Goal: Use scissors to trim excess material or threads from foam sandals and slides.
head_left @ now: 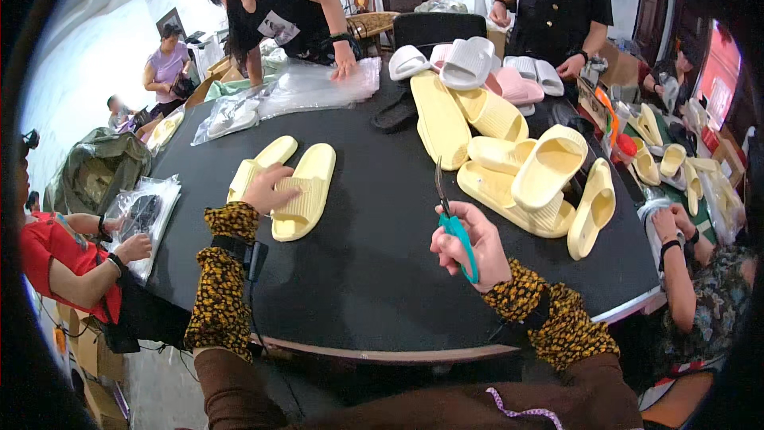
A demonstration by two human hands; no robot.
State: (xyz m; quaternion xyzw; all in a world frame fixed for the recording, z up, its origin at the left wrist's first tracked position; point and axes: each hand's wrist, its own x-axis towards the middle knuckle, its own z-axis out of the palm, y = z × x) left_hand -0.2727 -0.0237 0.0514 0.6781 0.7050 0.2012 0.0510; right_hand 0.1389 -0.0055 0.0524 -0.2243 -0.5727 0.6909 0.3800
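Observation:
A pair of pale yellow slide slippers lies side by side on the black table. My left hand (267,189) reaches over them, fingers spread and resting at the straps of the left slipper (243,181) and the right slipper (307,195). It does not grip either one. In my right hand (480,247) is a pair of scissors (454,231) with teal handles, its narrow dark blades pointing up and away from me. Just beyond the blades a loose heap of yellow slippers (549,167) begins, with white and pink ones at its far end.
Across the black table (374,271), a person in black presses on clear plastic bags (318,94). Another stands behind the heap. At left, someone in red handles a bagged item (145,219). A person at right works beside more slippers (672,161). A black chair (440,30) stands beyond.

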